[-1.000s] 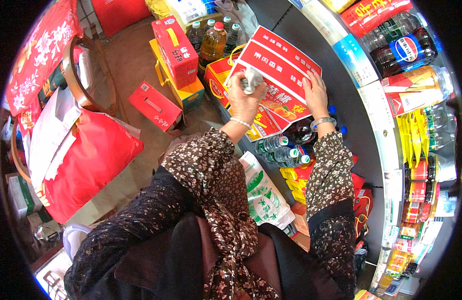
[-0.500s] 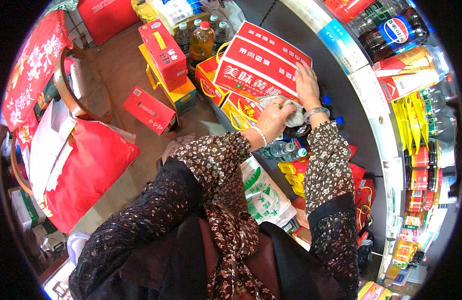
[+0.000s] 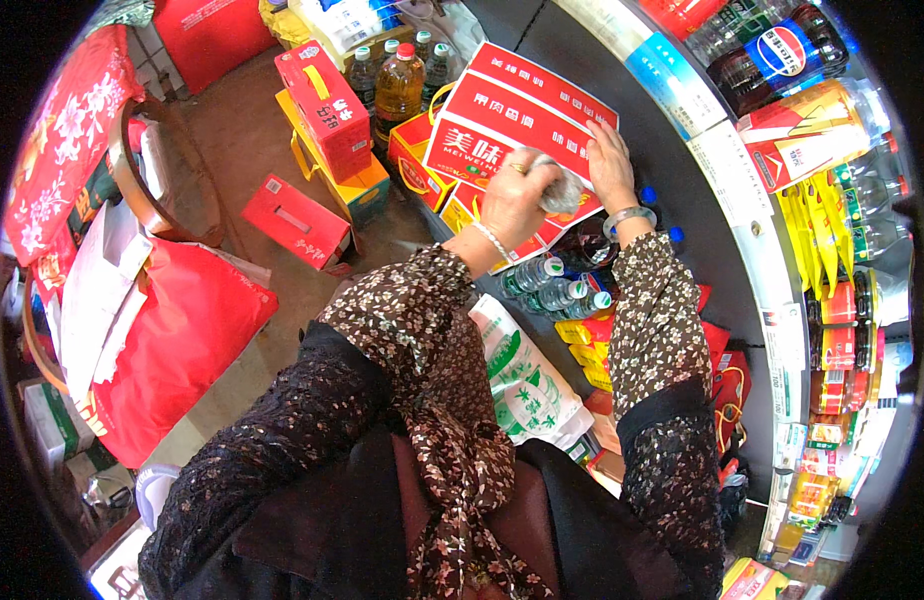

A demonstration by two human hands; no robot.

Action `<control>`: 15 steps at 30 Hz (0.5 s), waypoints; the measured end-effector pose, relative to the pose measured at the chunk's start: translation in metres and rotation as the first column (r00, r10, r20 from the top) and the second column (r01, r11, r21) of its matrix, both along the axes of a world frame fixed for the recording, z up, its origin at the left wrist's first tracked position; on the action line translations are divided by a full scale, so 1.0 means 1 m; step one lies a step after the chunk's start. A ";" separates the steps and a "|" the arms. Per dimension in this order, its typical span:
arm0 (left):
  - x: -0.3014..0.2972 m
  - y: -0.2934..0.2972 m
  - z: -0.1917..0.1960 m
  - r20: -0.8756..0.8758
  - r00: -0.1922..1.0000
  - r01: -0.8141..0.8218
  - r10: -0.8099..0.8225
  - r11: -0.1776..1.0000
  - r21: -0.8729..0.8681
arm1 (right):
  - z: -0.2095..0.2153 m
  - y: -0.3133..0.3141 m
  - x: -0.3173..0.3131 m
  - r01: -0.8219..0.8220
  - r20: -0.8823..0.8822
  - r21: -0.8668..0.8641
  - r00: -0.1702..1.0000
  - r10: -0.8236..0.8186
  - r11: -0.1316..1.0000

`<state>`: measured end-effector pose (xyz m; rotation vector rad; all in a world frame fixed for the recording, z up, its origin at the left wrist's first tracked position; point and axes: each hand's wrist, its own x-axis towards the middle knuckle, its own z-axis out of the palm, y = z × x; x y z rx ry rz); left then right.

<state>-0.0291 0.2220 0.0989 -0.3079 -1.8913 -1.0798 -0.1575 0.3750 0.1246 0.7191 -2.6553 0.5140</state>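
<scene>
My left hand (image 3: 514, 208) is closed around a crumpled white cloth (image 3: 562, 190). It presses the cloth onto the near part of a red and white carton (image 3: 527, 103). My right hand (image 3: 610, 172) lies against the carton's right edge with its fingers stretched out. The carton sits tilted on top of other gift boxes. Just below the hands stand several clear water bottles (image 3: 557, 290) and some dark drink bottles (image 3: 587, 245), partly hidden by the carton. My left hand covers part of the carton's front.
At left stand red and yellow boxes (image 3: 327, 120), with another red box (image 3: 297, 222) on the floor. Behind them is an oil bottle (image 3: 399, 85). A wooden chair (image 3: 147, 190) carries a red bag (image 3: 187, 340). Shelves at right hold bottles and yellow packets (image 3: 817, 235). A white bag (image 3: 527, 380) lies near me.
My left hand has moved left with the cloth across the carton, away from my right wrist. More of the water bottles now shows. My right hand stays at the carton's edge.
</scene>
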 end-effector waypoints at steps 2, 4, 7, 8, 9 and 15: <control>0.003 -0.015 -0.009 0.049 0.997 -0.069 0.067 0.997 0.038 | 0.000 -0.001 0.001 0.015 0.005 0.005 1.000 -0.015 1.000; 0.007 -0.027 -0.023 0.125 0.987 -0.119 0.104 0.985 0.122 | 0.000 -0.001 0.001 0.030 0.022 0.016 0.999 -0.031 0.999; 0.012 -0.046 -0.049 0.194 0.936 -0.336 0.292 0.905 0.260 | 0.000 -0.001 0.001 0.021 0.016 0.012 1.000 -0.022 1.000; 0.013 -0.049 -0.057 0.332 0.898 -0.409 0.288 0.824 0.393 | 0.000 -0.001 0.001 0.021 0.018 0.014 1.000 -0.021 1.000; 0.008 -0.056 -0.063 0.440 0.876 -0.435 0.197 0.714 0.548 | 0.000 -0.001 0.001 0.020 0.009 0.027 1.000 -0.021 0.999; -0.004 -0.024 -0.076 0.489 0.867 -0.467 0.092 0.489 0.737 | 0.000 -0.001 -0.001 0.031 0.016 0.057 0.999 -0.032 0.998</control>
